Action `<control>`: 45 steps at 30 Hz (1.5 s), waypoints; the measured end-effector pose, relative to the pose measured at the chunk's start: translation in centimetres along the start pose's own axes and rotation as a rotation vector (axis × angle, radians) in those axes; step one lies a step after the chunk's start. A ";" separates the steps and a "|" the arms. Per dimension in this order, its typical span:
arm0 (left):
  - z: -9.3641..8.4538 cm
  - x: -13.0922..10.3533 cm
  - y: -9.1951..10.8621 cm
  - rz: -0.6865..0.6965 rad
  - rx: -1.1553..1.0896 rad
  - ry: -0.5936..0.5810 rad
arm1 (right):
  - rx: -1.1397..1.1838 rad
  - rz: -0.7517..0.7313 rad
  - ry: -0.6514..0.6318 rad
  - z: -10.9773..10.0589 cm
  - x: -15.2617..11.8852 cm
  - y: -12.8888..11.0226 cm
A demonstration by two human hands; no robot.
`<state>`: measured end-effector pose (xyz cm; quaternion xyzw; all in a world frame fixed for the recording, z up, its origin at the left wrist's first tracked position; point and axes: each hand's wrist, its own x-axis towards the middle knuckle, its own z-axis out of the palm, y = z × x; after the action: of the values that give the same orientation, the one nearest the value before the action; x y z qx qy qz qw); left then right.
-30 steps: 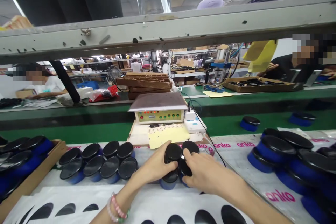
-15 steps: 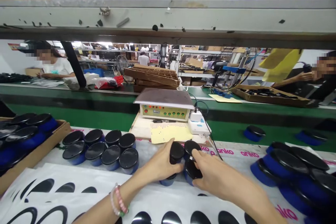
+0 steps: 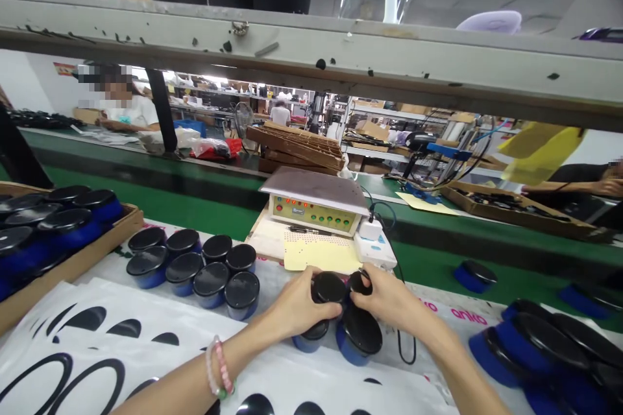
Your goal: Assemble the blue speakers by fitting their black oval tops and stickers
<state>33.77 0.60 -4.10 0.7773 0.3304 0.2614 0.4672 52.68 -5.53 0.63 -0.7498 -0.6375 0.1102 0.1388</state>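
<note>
My left hand (image 3: 298, 305) is closed around the left side of a round blue container with a glossy black top (image 3: 329, 287), thumb across its front. Beside it, my right hand (image 3: 387, 298) grips another such container (image 3: 359, 283), partly hidden by the fingers. Directly in front stand two more of these pieces: a fully visible one (image 3: 359, 332) below my right hand, and one (image 3: 310, 337) partly covered by my left thumb. Two rows of similar containers (image 3: 210, 280) stand to the left. White sheets with black ovals (image 3: 189, 369) lie under my forearms.
A cardboard box (image 3: 127, 228) of blue containers sits at left; stacked ones (image 3: 540, 343) stand at right. Behind my hands are a control box (image 3: 316, 207), a yellow card (image 3: 318, 253) and a white adapter (image 3: 374, 246). A shelf beam (image 3: 292, 52) crosses above. Two people sit beyond the green belt.
My right hand has shifted back from the front right container, which now shows fully, onto the one behind it. My left hand keeps its hold. The view has tilted and shifted.
</note>
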 end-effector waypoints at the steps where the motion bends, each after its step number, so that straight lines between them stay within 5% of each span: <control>1: 0.0 0.0 -0.1 0.006 0.007 -0.008 | -0.003 0.016 0.032 -0.3 0.0 0.0; 11: -0.3 -0.3 0.8 0.087 0.042 0.075 | 0.047 -0.014 0.101 -2.7 -1.1 -0.3; 18: -0.8 -1.1 2.8 0.394 -0.067 0.115 | 0.603 -0.339 0.009 -2.1 -2.4 -2.7; 23: -1.3 -1.0 3.4 0.450 -0.018 0.125 | 0.524 -0.238 0.140 -1.7 -2.8 -3.4; 32: -1.2 -0.9 3.2 0.507 0.077 0.143 | 0.601 -0.168 0.156 -1.5 -2.4 -3.6; 45: -0.8 -1.0 2.9 0.615 0.229 0.236 | 0.945 -0.121 -0.029 -1.8 -2.5 -3.1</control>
<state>33.33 -0.75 -1.26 0.8524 0.1594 0.4391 0.2349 50.04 -7.62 3.38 -0.5646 -0.5619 0.3902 0.4619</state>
